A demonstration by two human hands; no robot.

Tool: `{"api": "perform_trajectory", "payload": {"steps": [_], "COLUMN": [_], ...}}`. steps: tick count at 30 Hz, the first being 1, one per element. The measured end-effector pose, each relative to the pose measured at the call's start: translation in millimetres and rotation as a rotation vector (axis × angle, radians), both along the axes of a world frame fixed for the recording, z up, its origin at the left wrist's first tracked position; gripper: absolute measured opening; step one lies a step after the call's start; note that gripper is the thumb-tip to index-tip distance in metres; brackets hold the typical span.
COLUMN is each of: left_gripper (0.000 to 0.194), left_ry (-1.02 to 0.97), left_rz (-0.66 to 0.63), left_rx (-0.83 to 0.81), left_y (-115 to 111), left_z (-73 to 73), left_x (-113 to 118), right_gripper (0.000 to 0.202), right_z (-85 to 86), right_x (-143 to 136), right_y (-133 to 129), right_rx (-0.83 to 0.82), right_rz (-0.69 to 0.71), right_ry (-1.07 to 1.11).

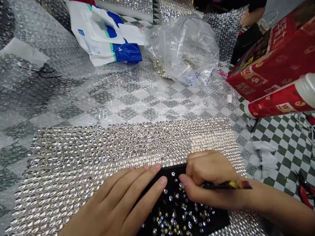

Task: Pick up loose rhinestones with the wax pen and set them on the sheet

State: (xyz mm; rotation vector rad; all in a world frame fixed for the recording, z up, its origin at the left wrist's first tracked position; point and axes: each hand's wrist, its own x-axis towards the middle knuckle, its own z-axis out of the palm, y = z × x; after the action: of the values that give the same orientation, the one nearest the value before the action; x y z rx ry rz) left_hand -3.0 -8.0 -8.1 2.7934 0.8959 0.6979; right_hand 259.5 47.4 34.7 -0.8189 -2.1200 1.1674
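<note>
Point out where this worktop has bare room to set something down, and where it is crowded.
Free: the bubble wrap between the rhinestone sheet and the clear plastic bag, and the far left. Crowded: right side, with the red carton, red bottle and tissue scraps.

Left hand: bare, no glove, ring or watch visible; short, unpainted nails. Right hand: bare likewise, forearm uncovered to the frame edge, no sleeve or wristband in view.
</note>
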Motion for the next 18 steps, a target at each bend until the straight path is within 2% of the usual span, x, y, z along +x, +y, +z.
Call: {"api": "perform_trajectory", "payload": {"steps": [6, 12, 15, 18], "left_gripper": [0.063, 0.065, 0.066, 0.071], "left_ry": [-0.006, 0.008, 0.021, 0.024], "left_rz": [-0.005, -0.003, -0.007, -0.015], "left_rx": [-0.01, -0.017, -0.022, -0.013], "left_y": [2, 1, -2, -2], "left_z": [-1.3, -2.2, -3.1, -3.4], "left_x": [1, 1, -1, -2], "right_gripper": [0.042, 0.041, 0.042, 0.042], "right_z": [2.6, 8.3, 8.8, 7.0], "right_x": [0, 4, 10, 15], "right_y": [-1, 5, 14, 25], "right_rx": [0.016, 0.019, 0.051, 0.115], "right_rz": [-0.029, -0.343, -0.485, -0.564], "right_ry": [-0.012, 0.082, 0.004, -0.121]}}
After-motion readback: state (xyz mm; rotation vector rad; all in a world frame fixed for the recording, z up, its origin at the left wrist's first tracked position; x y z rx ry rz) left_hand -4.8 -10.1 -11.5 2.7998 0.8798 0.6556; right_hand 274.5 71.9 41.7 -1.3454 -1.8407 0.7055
